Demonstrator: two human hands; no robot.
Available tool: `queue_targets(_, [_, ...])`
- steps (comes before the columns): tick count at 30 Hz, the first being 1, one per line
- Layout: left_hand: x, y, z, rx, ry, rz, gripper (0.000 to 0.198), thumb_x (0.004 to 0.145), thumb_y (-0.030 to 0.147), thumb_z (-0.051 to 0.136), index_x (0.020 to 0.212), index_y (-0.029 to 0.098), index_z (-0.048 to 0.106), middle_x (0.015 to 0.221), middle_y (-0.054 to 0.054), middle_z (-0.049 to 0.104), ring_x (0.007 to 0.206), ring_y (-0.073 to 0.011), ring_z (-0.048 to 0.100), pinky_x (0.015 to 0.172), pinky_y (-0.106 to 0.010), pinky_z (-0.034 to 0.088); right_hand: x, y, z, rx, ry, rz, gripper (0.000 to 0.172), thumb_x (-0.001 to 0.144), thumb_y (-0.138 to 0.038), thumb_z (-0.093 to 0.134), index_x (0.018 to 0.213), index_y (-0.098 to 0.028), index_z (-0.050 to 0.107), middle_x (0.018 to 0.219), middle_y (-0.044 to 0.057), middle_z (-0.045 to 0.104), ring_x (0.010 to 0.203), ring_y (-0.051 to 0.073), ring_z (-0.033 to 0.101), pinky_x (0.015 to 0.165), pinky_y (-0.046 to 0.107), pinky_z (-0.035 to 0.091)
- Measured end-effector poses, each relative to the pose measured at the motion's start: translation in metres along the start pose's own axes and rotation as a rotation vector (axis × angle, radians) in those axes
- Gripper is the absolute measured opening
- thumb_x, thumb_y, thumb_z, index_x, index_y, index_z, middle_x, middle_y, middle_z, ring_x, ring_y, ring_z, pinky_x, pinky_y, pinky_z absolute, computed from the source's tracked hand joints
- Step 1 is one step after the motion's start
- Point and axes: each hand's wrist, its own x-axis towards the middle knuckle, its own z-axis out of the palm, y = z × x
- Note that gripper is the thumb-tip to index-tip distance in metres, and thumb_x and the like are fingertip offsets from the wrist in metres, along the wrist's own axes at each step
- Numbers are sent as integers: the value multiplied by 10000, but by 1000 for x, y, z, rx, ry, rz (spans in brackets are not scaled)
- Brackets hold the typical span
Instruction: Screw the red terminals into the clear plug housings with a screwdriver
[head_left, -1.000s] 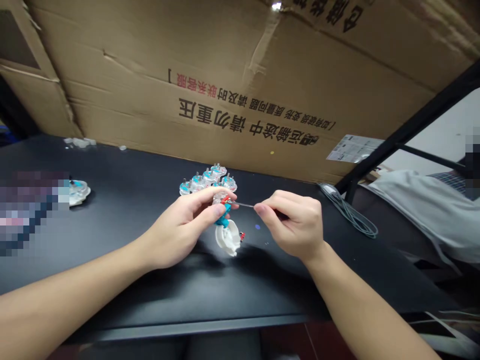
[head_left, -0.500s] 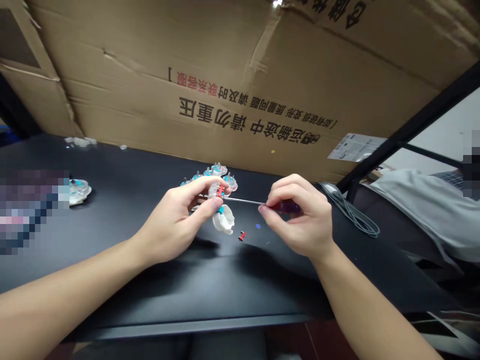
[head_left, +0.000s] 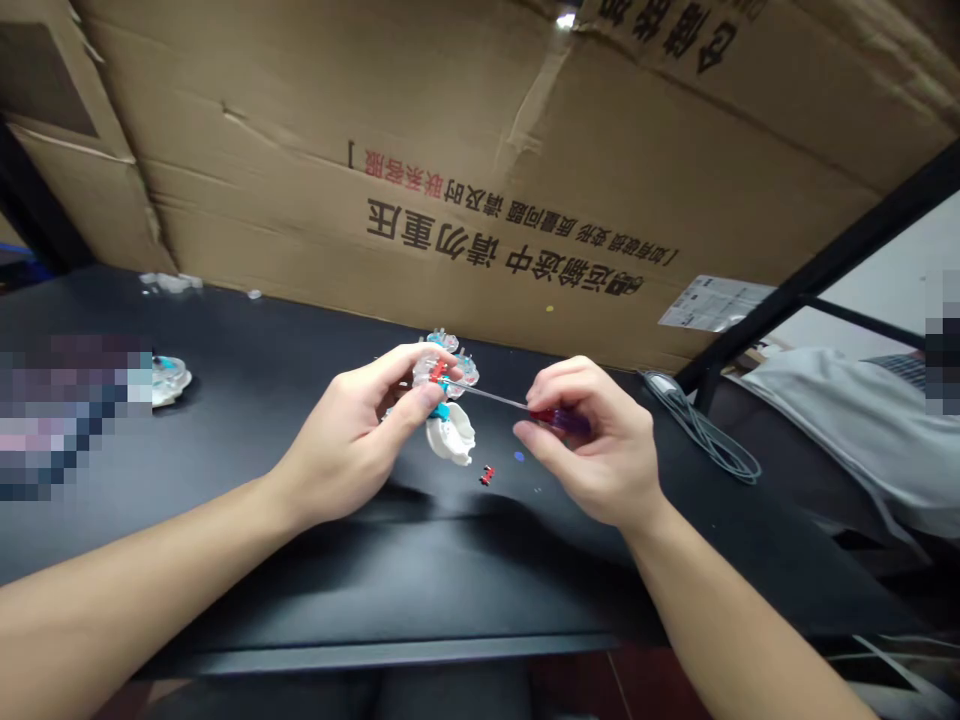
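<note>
Clear plastic plug (head_left: 439, 375): transparent body with a red piece at its far end and a teal part at its near end, held above the middle of the worktop (head_left: 225, 580).
Left hand (head_left: 352, 430): fingers curl around the plug, with the thumb pressed on its near side.
Right hand (head_left: 592, 440): fingers pinch the dark red and purple handle of a screwdriver (head_left: 487, 392), whose thin metal shaft reaches left, its tip at the red piece.
Beside the plug: a white plastic shell (head_left: 451, 435) sits just below it; whether the two are joined cannot be told. A tiny red part (head_left: 487, 475) lies just right of the shell.
Far side: more clear plugs with metal pins (head_left: 450, 345) stand bunched behind the left hand.
Rest of the worktop: another clear and white plug (head_left: 171, 380) lies at far left, and a coiled grey cable (head_left: 701, 435) lies at right.
Behind: a large cardboard box (head_left: 480, 120) with printed Chinese text stands along the far edge.
</note>
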Motion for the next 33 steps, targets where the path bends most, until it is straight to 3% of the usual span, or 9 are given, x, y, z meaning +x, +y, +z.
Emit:
queue_targets(8, [1,-4,-4,111,25,29,327,971,395,555,1221,208,653,1088,-48,728,977,-222,669,872,-267,512,0,1,-5,-71,1,-27,90,876,-148,677,900,-225,719,811,23,730,720,158,669,602,289,524])
queue_targets(13, [1,-6,-5,109,-7,43,324,971,378,569,1245,220,637,1076,-40,721,900,-191,676,886,-261,512,3,0,-9,-9,-42,21,74,830,-191,729,895,-209,699,849,24,703,703,147,636,567,268,491])
queue_targets(16, [1,-5,-6,63,-13,24,338,947,379,612,1238,211,646,1121,-51,721,936,-204,682,901,-276,514,3,1,-10,14,-44,81,25,847,-184,708,850,-208,700,760,0,686,646,130,621,550,251,476])
queue_targets(19, [4,-4,-7,16,15,42,352,864,374,725,1164,193,694,1155,-72,719,1010,-238,671,914,-298,514,3,1,-12,53,-82,118,72,893,-174,650,878,-214,707,725,-13,687,636,120,631,577,244,495])
queue_targets(22, [7,-5,-10,-10,10,84,331,796,328,801,1093,196,735,1093,-67,741,997,-235,671,906,-303,511,3,2,-16,139,-88,89,122,802,-150,742,882,-218,680,834,-11,665,692,117,624,601,242,500])
queue_targets(24, [8,-5,-11,-20,-26,113,293,787,297,812,1059,207,751,1068,-57,751,980,-224,674,889,-296,512,3,4,-17,192,-73,109,159,779,-133,761,863,-222,660,823,-23,644,679,109,623,590,233,498])
queue_targets(27, [8,-5,-13,-1,-75,152,240,793,272,805,1024,223,764,1048,-41,759,980,-214,676,886,-287,511,1,7,-18,237,-83,194,111,854,-149,697,905,-236,649,771,-33,640,652,105,639,567,220,496])
queue_targets(31, [9,-6,-14,13,-41,225,286,765,262,824,1040,212,761,1033,-49,768,964,-216,694,862,-287,535,0,8,-17,313,-108,177,269,761,-177,802,934,-244,608,876,-20,628,708,111,625,599,231,512])
queue_targets(33, [9,-8,-15,23,-35,243,293,756,257,829,1035,201,759,1029,-55,768,963,-216,697,855,-286,545,0,7,-16,313,-76,199,267,772,-185,798,923,-245,587,804,-34,610,661,104,613,596,231,520])
